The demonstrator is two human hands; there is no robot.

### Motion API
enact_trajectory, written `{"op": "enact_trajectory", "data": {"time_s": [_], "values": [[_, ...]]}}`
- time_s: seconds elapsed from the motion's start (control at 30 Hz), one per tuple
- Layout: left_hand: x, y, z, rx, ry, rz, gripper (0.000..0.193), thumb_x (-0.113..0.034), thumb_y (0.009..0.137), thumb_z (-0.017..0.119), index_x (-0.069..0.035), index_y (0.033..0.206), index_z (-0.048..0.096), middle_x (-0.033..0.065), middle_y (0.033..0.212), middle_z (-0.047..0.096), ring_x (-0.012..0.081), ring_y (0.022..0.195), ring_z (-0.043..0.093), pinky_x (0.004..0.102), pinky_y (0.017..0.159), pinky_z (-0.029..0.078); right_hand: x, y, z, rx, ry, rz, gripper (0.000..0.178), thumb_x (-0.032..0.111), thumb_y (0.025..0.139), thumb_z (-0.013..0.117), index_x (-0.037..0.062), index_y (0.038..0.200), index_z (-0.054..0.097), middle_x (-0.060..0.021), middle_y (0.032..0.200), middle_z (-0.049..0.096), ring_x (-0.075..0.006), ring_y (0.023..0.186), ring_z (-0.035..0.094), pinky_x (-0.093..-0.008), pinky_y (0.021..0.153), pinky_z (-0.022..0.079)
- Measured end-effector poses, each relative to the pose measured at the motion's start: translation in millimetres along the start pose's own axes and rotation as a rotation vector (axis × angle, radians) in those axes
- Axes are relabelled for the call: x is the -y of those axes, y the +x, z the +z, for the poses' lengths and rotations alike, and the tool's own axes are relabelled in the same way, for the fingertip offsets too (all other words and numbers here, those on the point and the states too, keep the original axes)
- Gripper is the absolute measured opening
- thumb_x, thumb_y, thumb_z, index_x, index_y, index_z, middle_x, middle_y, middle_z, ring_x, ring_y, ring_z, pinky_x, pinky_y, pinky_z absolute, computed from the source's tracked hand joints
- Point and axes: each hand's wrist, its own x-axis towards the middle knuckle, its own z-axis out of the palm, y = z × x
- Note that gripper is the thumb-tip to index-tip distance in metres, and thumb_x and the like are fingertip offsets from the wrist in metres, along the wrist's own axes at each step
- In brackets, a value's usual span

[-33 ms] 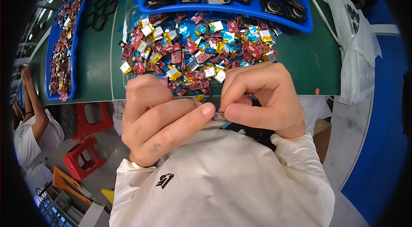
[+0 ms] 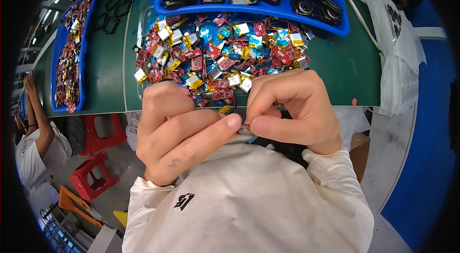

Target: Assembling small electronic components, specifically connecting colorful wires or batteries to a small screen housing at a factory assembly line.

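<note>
A small greyish part sits between my fingertips, just past the near edge of the table; most of it is covered, so its kind cannot be made out. My right hand pinches it between thumb and bent forefinger. From the other side my left hand meets it, fingers curled and a fingertip pressed close to its end. A bit of yellow shows behind the left fingers, partly hidden. Beyond both hands lies a heap of red circuit boards mixed with silver-and-yellow battery cells and blue pieces.
A blue tray of black watch-like cases stands behind the heap. At left is a blue bin of similar boards, near black frames. A translucent plastic bag hangs at right. Red stools and another person are at left.
</note>
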Motion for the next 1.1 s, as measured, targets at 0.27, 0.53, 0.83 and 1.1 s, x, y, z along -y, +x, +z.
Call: {"op": "enact_trajectory", "data": {"time_s": [0.27, 0.53, 0.83, 1.1], "values": [[2.1, 2.2, -1.4, 0.021, -0.045, 0.032, 0.027, -0.021, 0.065, 0.077, -0.005, 0.083, 0.066, 0.0043, 0.072, 0.062, 0.0203, 0.069, 0.047, 0.0393, 0.068, 0.043, 0.5, 0.4, -0.3, 0.014, -0.003, 0.002, 0.009, 0.011, 0.078, 0.070, 0.0031, 0.073, 0.067, 0.0027, 0.061, 0.056, -0.0037, 0.052, 0.041, -0.0205, 0.047, 0.031], [-0.8, 4.3, 2.1, 0.003, -0.081, -0.013, 0.027, -0.019, 0.063, 0.078, -0.005, 0.083, 0.067, 0.0042, 0.072, 0.062, 0.0196, 0.067, 0.048, 0.0404, 0.071, 0.044, 2.8, 0.0, -0.5, 0.017, -0.011, -0.006, 0.010, 0.011, 0.078, 0.070, 0.0033, 0.073, 0.067, 0.0019, 0.063, 0.058, -0.0041, 0.053, 0.043, -0.0205, 0.048, 0.033], [-1.4, 4.2, -2.9, 0.027, -0.020, 0.000, 0.025, -0.018, 0.063, 0.077, -0.006, 0.083, 0.068, 0.0038, 0.073, 0.062, 0.0186, 0.068, 0.048, 0.0399, 0.074, 0.046, 3.6, 1.3, 0.0, 0.010, -0.027, -0.013, 0.008, 0.010, 0.078, 0.069, 0.0029, 0.074, 0.066, 0.0012, 0.064, 0.057, -0.0050, 0.054, 0.043, -0.0210, 0.049, 0.033], [-3.1, 1.5, -5.6, 0.006, 0.078, 0.011, 0.021, -0.022, 0.068, 0.075, -0.008, 0.083, 0.069, 0.0021, 0.075, 0.064, 0.0170, 0.067, 0.047, 0.0390, 0.074, 0.046, 2.4, 1.3, -1.8, -0.023, -0.048, -0.072, 0.009, 0.011, 0.077, 0.071, 0.0032, 0.079, 0.068, -0.0005, 0.067, 0.059, -0.0069, 0.058, 0.047, -0.0215, 0.051, 0.035]]}}
